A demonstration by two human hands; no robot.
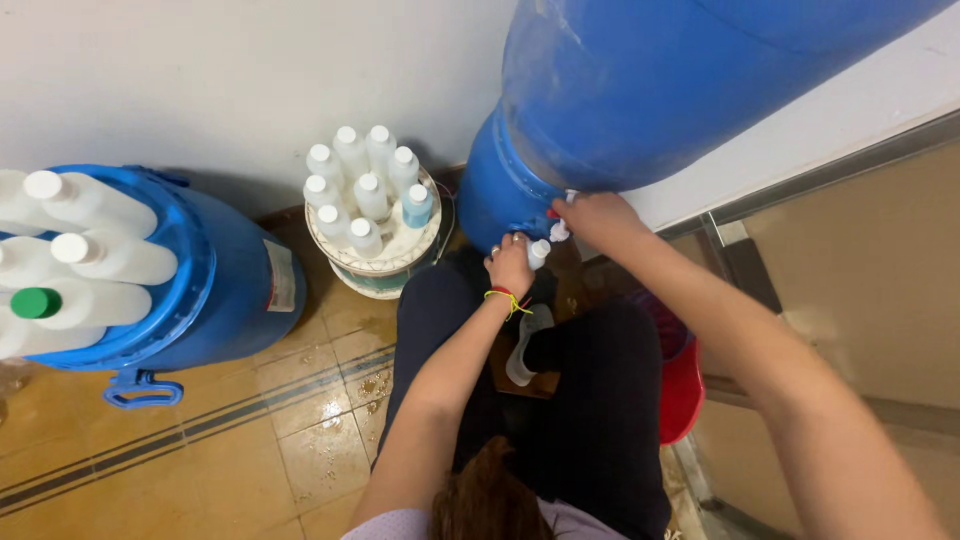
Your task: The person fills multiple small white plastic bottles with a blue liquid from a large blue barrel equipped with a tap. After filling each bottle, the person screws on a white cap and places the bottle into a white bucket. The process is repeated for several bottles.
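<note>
My left hand [510, 265] grips a small white bottle [539, 252] and holds it up under the tap [560, 228] of a big blue barrel [640, 90]. A yellow and red string band sits on that wrist. My right hand [598, 218] is closed on the white tap at the barrel's lower edge. A second blue barrel [500, 195] stands beneath it. I am crouched, with dark trousers [590, 400] and a white shoe [525, 345] below my hands.
Several white capped bottles and one pale blue bottle [416, 205] stand on a white bucket lid [375, 262]. At left, a blue drum [230, 280] carries more white bottles and one with a green cap [36, 302]. A red basin [682, 385] sits at right. The tiled floor [300, 440] is wet.
</note>
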